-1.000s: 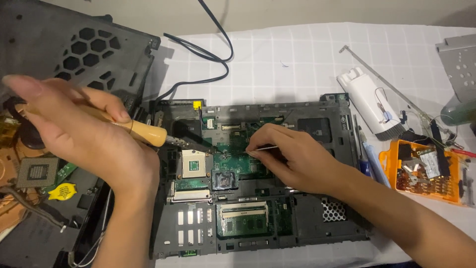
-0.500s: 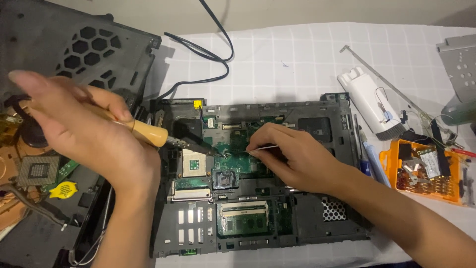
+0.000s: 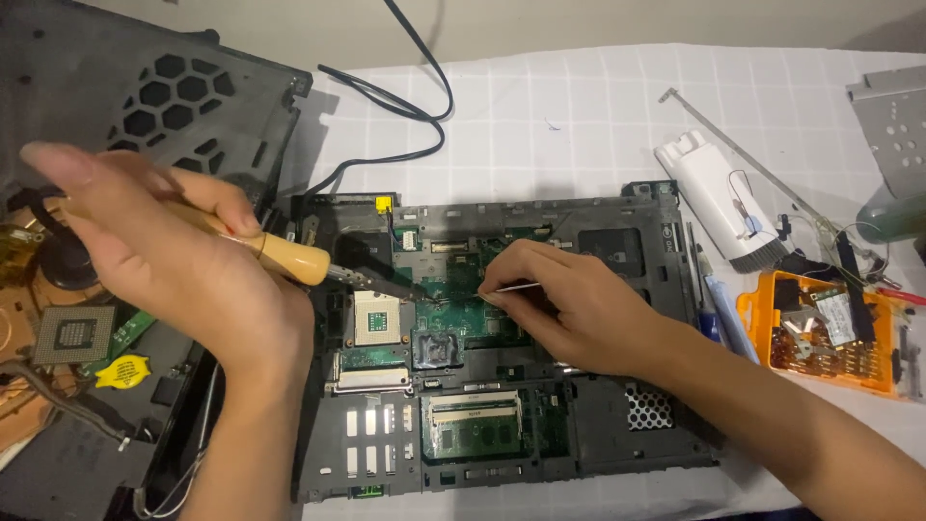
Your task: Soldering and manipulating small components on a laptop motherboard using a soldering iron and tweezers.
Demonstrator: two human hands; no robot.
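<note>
Little has shifted: left hand still grips the wooden-handled iron; right hand, at three o'clock, pinches thin wire over fragile board.

We see our left hand gripping a wooden-handled tool and our right hand pinching thin wire over the green board.

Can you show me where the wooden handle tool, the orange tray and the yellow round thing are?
wooden-handled tool [image 3: 289, 256], head view, on the pale wooden grip held by the left hand.
orange tray [image 3: 757, 314], head view, on its left rim.
yellow round piece [image 3: 122, 370], head view, on its middle.
</note>
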